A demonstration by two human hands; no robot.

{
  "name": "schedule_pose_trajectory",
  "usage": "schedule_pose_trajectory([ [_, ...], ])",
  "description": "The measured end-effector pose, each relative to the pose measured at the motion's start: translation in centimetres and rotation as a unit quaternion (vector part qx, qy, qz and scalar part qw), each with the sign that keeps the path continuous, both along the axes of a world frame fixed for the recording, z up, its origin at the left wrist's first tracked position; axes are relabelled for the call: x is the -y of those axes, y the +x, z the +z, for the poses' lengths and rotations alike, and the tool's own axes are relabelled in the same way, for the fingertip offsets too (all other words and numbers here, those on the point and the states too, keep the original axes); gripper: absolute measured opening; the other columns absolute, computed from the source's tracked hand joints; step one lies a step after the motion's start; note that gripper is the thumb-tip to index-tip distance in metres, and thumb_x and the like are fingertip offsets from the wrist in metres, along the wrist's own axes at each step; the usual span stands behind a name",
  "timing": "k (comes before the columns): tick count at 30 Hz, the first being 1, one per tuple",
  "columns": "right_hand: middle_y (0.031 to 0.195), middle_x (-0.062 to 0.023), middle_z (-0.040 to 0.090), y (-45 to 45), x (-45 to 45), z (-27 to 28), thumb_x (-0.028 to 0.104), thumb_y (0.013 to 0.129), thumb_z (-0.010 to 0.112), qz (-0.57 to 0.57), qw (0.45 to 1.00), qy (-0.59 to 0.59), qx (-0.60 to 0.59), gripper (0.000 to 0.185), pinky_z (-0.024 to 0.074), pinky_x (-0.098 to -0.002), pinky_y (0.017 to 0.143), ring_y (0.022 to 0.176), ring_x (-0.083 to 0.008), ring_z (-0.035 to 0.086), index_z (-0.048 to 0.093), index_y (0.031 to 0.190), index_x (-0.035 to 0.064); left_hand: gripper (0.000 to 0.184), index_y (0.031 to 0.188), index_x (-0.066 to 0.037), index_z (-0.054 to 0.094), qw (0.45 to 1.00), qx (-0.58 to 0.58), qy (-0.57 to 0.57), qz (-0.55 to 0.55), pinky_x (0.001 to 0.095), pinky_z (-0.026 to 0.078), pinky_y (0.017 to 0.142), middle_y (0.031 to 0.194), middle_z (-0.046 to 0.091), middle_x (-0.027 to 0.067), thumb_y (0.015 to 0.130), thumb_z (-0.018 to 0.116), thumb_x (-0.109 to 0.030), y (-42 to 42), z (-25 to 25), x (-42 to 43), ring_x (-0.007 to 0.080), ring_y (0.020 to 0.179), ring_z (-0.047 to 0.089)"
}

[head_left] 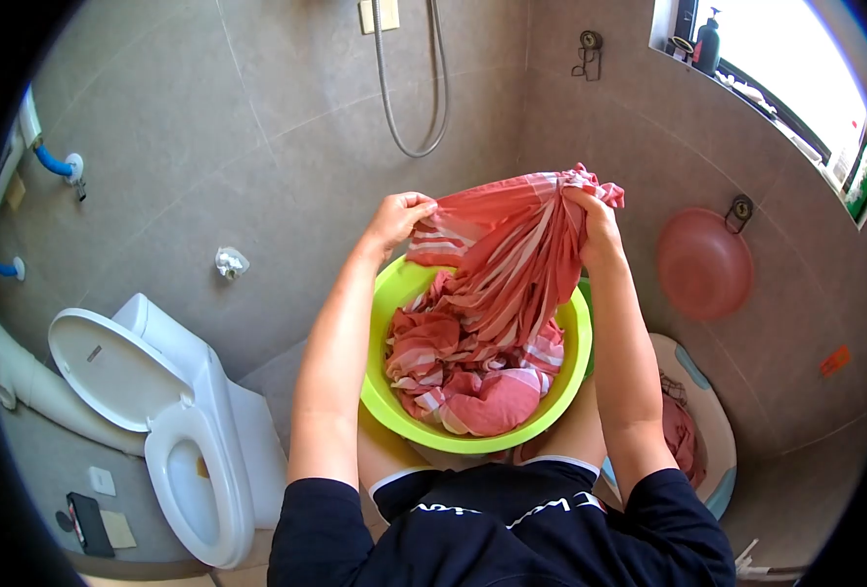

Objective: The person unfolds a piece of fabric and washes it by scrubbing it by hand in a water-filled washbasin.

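Observation:
A red cloth with white stripes (511, 245) hangs stretched between my hands, its lower part bunched in a lime-green basin (379, 391). My left hand (397, 221) pinches one edge of it at the upper left, above the basin's rim. On the other side, my right hand (596, 217) is closed around a gathered, crumpled part, with a tuft sticking out past the fingers. Folds of the same cloth run down from the right hand into the wet-looking heap. The basin rests at my thighs, and the heap hides its bottom.
A white toilet (199, 479) with its lid up stands at left. At right, a white tub (717, 430) holds more reddish cloth, below a pink basin (705, 264) hung on the wall. A shower hose (443, 98) loops down ahead. Bottles (707, 44) line the window sill.

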State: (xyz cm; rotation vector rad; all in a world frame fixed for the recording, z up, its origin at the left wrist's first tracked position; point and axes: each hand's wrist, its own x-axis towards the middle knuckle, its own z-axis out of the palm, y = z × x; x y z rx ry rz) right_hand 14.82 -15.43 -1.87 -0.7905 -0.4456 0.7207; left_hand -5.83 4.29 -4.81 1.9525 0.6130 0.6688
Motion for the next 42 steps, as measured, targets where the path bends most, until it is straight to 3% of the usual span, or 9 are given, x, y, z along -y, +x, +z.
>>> schedule_pose_trajectory([
  [3, 0.107, -0.0081, 0.060, 0.2, 0.0, -0.6, 0.000, 0.078, 0.060, 0.059, 0.998, 0.030, -0.010, 0.041, 0.0502, -0.0329, 0.083, 0.093, -0.0197, 0.061, 0.053, 0.118, 0.0069, 0.016, 0.097, -0.005, 0.063, 0.975, 0.111, -0.192, -0.036, 0.0229, 0.046, 0.064, 0.080, 0.061, -0.0012, 0.093, 0.056, -0.019, 1.1, 1.4, 1.7, 0.0054, 0.070, 0.055],
  [6, 0.111, -0.0100, 0.058, -1.3, -0.3, 0.2, 0.001, 0.078, 0.060, 0.093, 0.994, 0.064, 0.003, 0.045, 0.0485, -0.0330, 0.087, 0.100, -0.0201, 0.059, 0.050, 0.122, 0.0050, 0.019, 0.097, -0.001, 0.063, 0.985, 0.148, -0.009, -0.093, 0.0222, 0.045, 0.076, 0.087, 0.063, 0.0006, 0.093, 0.056, -0.017, 4.8, 3.7, 3.1, 0.0064, 0.081, 0.056],
  [12, 0.101, -0.0092, 0.062, -1.4, -1.1, 0.3, -0.001, 0.076, 0.060, 0.213, 0.975, 0.068, 0.015, 0.032, 0.0518, -0.0324, 0.080, 0.089, -0.0198, 0.063, 0.056, 0.108, 0.0030, 0.017, 0.093, 0.000, 0.064, 0.982, 0.067, 0.050, -0.169, 0.0230, 0.046, 0.073, 0.086, 0.063, 0.0009, 0.091, 0.057, -0.015, 7.2, 11.4, 7.2, 0.0072, 0.079, 0.055],
  [17, 0.099, -0.0114, 0.064, -2.1, -0.1, 0.2, 0.003, 0.074, 0.060, 0.160, 0.978, 0.033, 0.130, 0.033, 0.0517, -0.0351, 0.083, 0.086, -0.0228, 0.064, 0.056, 0.107, 0.0017, 0.020, 0.095, -0.002, 0.062, 0.975, 0.068, 0.132, -0.163, 0.0234, 0.046, 0.071, 0.085, 0.061, -0.0002, 0.092, 0.057, -0.021, 6.5, 7.5, 6.0, 0.0072, 0.077, 0.054],
  [20, 0.099, -0.0108, 0.063, -1.9, 0.2, 0.2, 0.003, 0.074, 0.060, 0.126, 0.991, 0.030, 0.037, 0.032, 0.0513, -0.0348, 0.082, 0.086, -0.0232, 0.064, 0.057, 0.106, 0.0021, 0.022, 0.098, -0.004, 0.062, 0.968, 0.208, -0.062, -0.123, 0.0226, 0.047, 0.071, 0.088, 0.063, -0.0003, 0.092, 0.057, -0.025, 4.6, 3.6, 5.4, 0.0070, 0.079, 0.056],
  [23, 0.099, -0.0108, 0.063, -1.2, 0.5, 0.3, 0.004, 0.075, 0.059, 0.106, 0.994, 0.005, 0.015, 0.031, 0.0512, -0.0360, 0.083, 0.087, -0.0239, 0.063, 0.057, 0.106, 0.0033, 0.026, 0.101, -0.004, 0.062, 0.956, 0.060, -0.225, -0.179, 0.0223, 0.048, 0.071, 0.090, 0.064, -0.0003, 0.092, 0.057, -0.028, 3.3, -0.3, 2.9, 0.0070, 0.080, 0.059],
  [31, 0.100, -0.0094, 0.062, 0.4, -0.2, -0.4, 0.002, 0.076, 0.059, 0.068, 0.997, 0.008, -0.018, 0.034, 0.0511, -0.0339, 0.080, 0.087, -0.0211, 0.062, 0.056, 0.110, 0.0048, 0.023, 0.101, -0.001, 0.064, 0.968, 0.215, -0.092, -0.095, 0.0255, 0.051, 0.072, 0.090, 0.067, 0.0060, 0.085, 0.067, -0.017, 3.4, 7.2, 2.9, 0.0111, 0.078, 0.062],
  [36, 0.093, -0.0113, 0.065, 0.2, -0.9, 4.3, 0.004, 0.077, 0.059, 0.078, 0.995, 0.052, 0.038, 0.024, 0.0534, -0.0347, 0.072, 0.082, -0.0238, 0.065, 0.059, 0.101, 0.0005, 0.020, 0.096, -0.001, 0.067, 0.987, 0.119, 0.019, -0.105, 0.0259, 0.052, 0.070, 0.089, 0.068, 0.0062, 0.084, 0.068, -0.018, 4.4, 16.8, 4.3, 0.0116, 0.077, 0.063],
  [42, 0.092, -0.0118, 0.065, -2.6, -2.4, 5.5, 0.002, 0.078, 0.058, 0.171, 0.979, 0.110, 0.020, 0.025, 0.0528, -0.0330, 0.077, 0.083, -0.0229, 0.064, 0.058, 0.102, -0.0015, 0.022, 0.092, 0.003, 0.067, 0.974, 0.114, 0.154, -0.119, 0.0221, 0.048, 0.071, 0.085, 0.067, 0.0042, 0.090, 0.061, -0.019, 8.9, 14.6, 3.7, 0.0075, 0.075, 0.058],
])
